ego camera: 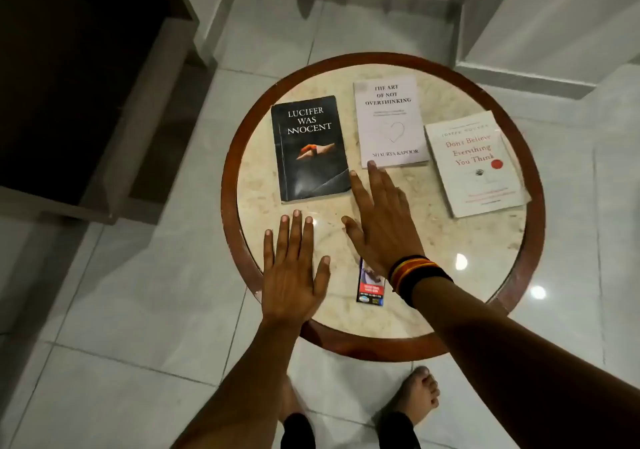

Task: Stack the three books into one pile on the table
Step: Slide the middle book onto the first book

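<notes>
Three books lie flat and apart on a round marble table [450,251] with a wooden rim. A black book [309,149] titled "Lucifer Was Innocent" is at the left. A pale lilac book [390,121] sits in the middle, farther back. A white book [476,164] with red lettering lies at the right. My left hand [294,272] rests flat near the table's front left rim, fingers spread, holding nothing. My right hand [379,220] is stretched forward, fingers apart, its fingertips touching the near edge of the lilac book.
A narrow bookmark [370,289] lies on the table, partly under my right wrist. A dark wooden cabinet [86,85] stands at the left. The floor is white tile, with white walls behind. My bare feet show below the table.
</notes>
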